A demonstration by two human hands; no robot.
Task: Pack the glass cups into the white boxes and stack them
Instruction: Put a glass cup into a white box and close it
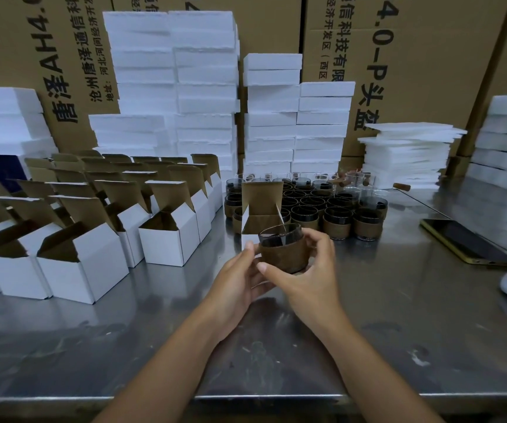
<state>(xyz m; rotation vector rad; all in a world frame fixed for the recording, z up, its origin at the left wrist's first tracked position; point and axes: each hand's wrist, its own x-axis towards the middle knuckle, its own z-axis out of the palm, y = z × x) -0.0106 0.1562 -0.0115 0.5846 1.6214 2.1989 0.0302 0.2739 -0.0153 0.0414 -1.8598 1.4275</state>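
The left hand (238, 280) grips the open white box (262, 199). The glass cup (281, 253) is at its mouth, gripped by the right hand (310, 279) above the counter (383, 300). Risk: a tilted cup may catch a side flap, slip and strike the counter.

brown cartons (429, 87) read "唐泽ah4" and "4.0-p头盔".

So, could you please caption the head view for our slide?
Left hand steadies an open white box while right hand holds a glass cup before it.
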